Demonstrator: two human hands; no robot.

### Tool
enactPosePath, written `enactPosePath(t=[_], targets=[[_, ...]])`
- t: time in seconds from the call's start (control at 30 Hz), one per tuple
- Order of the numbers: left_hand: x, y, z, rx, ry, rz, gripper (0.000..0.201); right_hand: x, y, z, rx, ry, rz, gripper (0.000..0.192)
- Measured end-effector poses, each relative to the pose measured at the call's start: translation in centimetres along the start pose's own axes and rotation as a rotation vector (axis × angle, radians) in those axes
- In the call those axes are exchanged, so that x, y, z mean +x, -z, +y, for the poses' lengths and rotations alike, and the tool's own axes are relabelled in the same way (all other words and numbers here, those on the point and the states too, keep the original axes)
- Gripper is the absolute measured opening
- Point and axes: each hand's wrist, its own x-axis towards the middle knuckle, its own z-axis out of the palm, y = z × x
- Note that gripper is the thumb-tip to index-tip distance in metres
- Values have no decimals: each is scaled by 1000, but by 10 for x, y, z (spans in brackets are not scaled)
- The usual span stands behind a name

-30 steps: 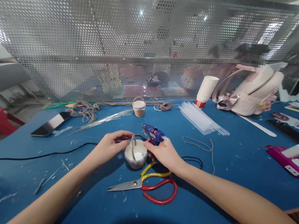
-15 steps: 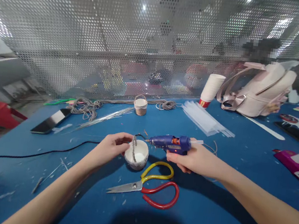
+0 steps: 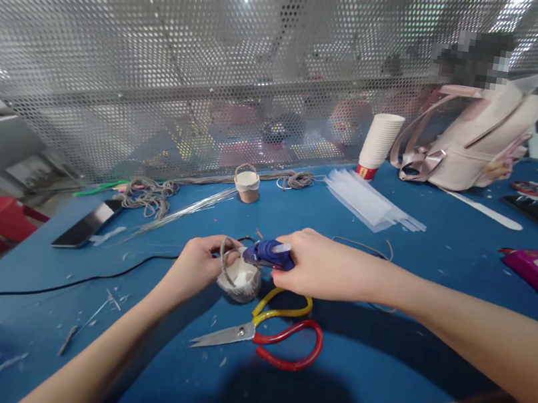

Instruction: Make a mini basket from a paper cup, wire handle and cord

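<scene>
My left hand [image 3: 196, 265] grips a small white cup-shaped basket [image 3: 240, 280] wrapped in grey cord and tilts it toward the right. A loop of grey cord forms its handle at the rim. My right hand [image 3: 313, 263] holds a blue glue gun [image 3: 266, 253] with its nozzle pointing left into the basket's opening, at the rim by the handle. Both hands meet over the blue table [image 3: 378, 352], just behind a pair of scissors [image 3: 263, 335] with one yellow and one red handle.
A second small basket [image 3: 247, 185] stands farther back near coils of grey cord [image 3: 151, 194]. A phone [image 3: 88, 223], a black cable [image 3: 59, 285], stacked paper cups [image 3: 377, 145], clear glue sticks [image 3: 372, 207], a pale backpack [image 3: 474, 148] and a perforated metal screen [image 3: 169, 58] surround the spot.
My right hand swung the glue gun leftward and brought its nozzle down into the basket. My left hand tilted the basket toward the gun.
</scene>
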Motion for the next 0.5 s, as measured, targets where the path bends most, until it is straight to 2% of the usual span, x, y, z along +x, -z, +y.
enactPosePath(t=[0.1,0.27,0.5], targets=[[-2,1,2,-9,18,9,26,3,4,-5,-39,-12,-25,9],[-5,3,4,-46,39,-48,24,6,7,-6,-66,54,-44,12],[-5,7,5,-96,80,-75,26,10,4,-6,-62,89,-45,16]])
